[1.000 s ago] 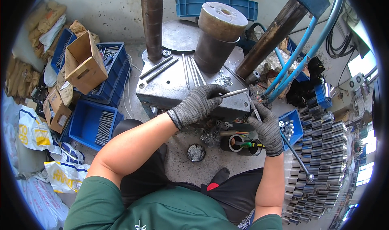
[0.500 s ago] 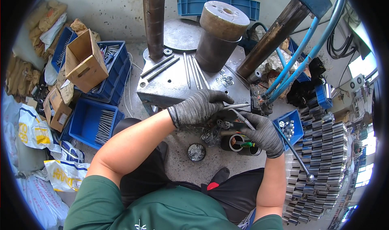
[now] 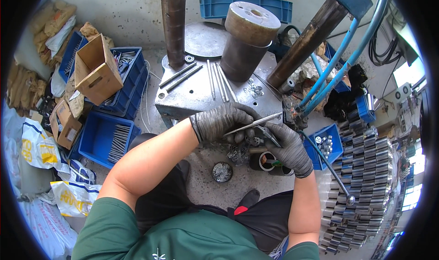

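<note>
In a grey knitted glove, my left hand [image 3: 220,122] is closed on a slim metal rod [image 3: 264,120], which slants up to the right past the fingertips. My right hand [image 3: 291,151], gloved alike, grips a second short metal rod [image 3: 268,135] that lies just under the first. The two hands are close together in front of the steel press table [image 3: 201,105]. Whether the rods touch is hard to make out. On the table lie several similar rods [image 3: 211,80], a small heap of metal washers [image 3: 254,89] and a ring [image 3: 189,58].
A thick steel cylinder [image 3: 247,54] stands between two columns. To the left are blue crates [image 3: 93,136] and cardboard boxes [image 3: 97,72]. A ball-ended lever [image 3: 336,177] juts out by my right forearm, near a blue bin [image 3: 336,138] and stacked metal tubes [image 3: 356,186]. Below sits a round tin [image 3: 222,172].
My right hand has moved left and slightly down, nearer my left hand. The left hand's rod now shows at greater length and slants across both hands.
</note>
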The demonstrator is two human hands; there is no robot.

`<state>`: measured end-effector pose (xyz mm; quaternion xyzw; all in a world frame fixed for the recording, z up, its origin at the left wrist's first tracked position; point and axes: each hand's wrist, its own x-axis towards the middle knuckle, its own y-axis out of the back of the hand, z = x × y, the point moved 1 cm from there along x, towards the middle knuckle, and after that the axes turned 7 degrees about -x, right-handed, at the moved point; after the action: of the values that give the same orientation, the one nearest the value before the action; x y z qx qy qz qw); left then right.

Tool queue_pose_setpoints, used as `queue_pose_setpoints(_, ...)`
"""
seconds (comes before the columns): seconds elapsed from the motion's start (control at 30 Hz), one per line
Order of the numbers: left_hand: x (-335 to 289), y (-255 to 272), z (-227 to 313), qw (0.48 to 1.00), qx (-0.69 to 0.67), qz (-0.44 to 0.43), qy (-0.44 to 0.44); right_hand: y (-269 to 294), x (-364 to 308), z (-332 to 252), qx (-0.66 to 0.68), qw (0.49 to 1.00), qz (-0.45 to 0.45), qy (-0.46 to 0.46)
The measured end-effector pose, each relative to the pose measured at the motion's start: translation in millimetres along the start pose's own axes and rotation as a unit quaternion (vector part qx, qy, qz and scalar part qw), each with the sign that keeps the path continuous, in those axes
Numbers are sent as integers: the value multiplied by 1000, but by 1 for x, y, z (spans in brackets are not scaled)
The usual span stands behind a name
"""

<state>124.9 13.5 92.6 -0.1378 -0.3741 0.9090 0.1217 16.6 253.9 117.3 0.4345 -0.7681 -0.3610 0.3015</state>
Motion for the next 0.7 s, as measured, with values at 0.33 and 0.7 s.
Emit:
queue_pose_setpoints(0.33, 0, 8, 6, 999, 5, 29, -36, -1, -6, 0, 406, 867, -198, -209)
queue_pose_setpoints(0.7, -22, 51, 44, 816, 410, 380, -146, 3, -6, 16, 342, 917, -52, -201)
